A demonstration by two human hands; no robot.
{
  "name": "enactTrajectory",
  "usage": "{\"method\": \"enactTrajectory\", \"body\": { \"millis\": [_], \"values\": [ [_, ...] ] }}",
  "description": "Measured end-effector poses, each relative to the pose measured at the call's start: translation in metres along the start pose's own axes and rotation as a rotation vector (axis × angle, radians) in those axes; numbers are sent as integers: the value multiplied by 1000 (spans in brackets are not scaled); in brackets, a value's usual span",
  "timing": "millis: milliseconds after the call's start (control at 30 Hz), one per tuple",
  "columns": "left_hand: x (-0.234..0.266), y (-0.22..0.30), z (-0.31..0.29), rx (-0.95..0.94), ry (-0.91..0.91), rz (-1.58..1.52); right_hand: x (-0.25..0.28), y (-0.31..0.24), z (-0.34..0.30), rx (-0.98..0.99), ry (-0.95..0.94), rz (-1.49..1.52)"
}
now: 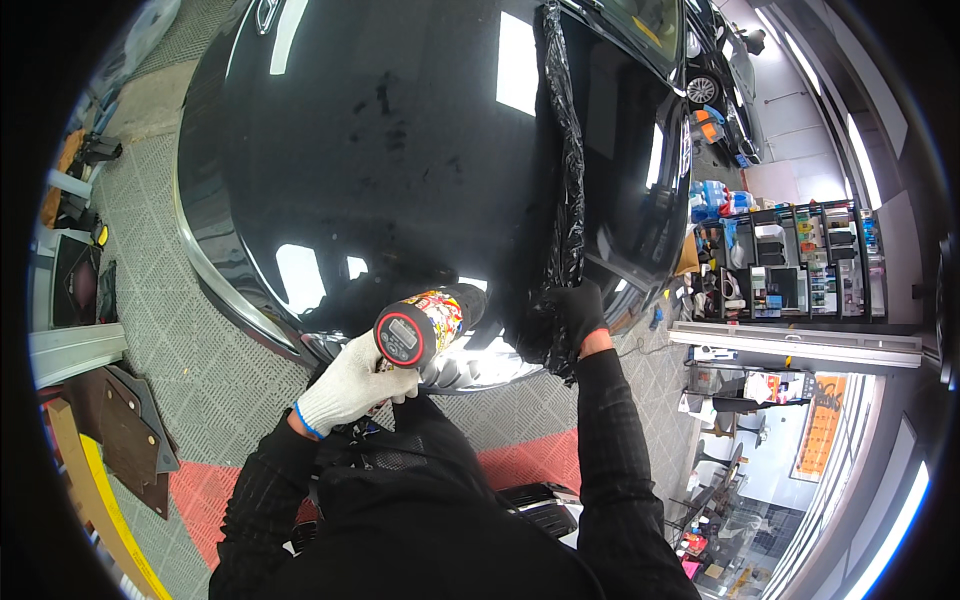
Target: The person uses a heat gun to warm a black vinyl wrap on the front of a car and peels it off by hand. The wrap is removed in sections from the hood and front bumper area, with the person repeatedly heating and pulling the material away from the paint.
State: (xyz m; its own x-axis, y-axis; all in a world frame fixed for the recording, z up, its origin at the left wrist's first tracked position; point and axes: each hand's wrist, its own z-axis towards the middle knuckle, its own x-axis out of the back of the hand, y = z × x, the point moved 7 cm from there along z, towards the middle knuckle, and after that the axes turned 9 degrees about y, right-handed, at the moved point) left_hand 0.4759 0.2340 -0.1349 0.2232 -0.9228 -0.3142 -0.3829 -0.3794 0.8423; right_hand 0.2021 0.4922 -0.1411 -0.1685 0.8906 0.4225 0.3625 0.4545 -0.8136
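Observation:
My left hand [350, 390], in a white knitted glove, is wrapped around the handle of a heat gun [440, 315]. The gun has a sticker-covered body and a red-ringed display at its back; its nozzle points away from me over the front of a black car. My right hand [580, 312], in a black glove, is closed on a bunched length of crinkled black film [567, 180]. This film runs from that hand far up along the right side of the glossy hood [370, 170]. Part of the bundle hangs by the front edge, and its end within my fingers is hidden.
Shelves [840, 265] with bottles and boxes stand on the right, beyond the car. Another dark car [705, 90] is at the far right. Brown mats [110, 430] lean at the left. Grey grated tiles [150, 230] and red tiles [535, 460] cover the floor.

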Motion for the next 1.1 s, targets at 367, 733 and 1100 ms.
{"method": "enactTrajectory", "body": {
  "millis": [367,733,1100],
  "values": [
    [2,-3,2,-13,-28,-8,9,82,35,-116,-93,-319],
    [5,-3,-3,-16,-12,-3,4,81,31,120,108,-410],
    [3,-7,-7,-17,-54,-31,-7,32,-16,9,-83,-104]
  ]
}}
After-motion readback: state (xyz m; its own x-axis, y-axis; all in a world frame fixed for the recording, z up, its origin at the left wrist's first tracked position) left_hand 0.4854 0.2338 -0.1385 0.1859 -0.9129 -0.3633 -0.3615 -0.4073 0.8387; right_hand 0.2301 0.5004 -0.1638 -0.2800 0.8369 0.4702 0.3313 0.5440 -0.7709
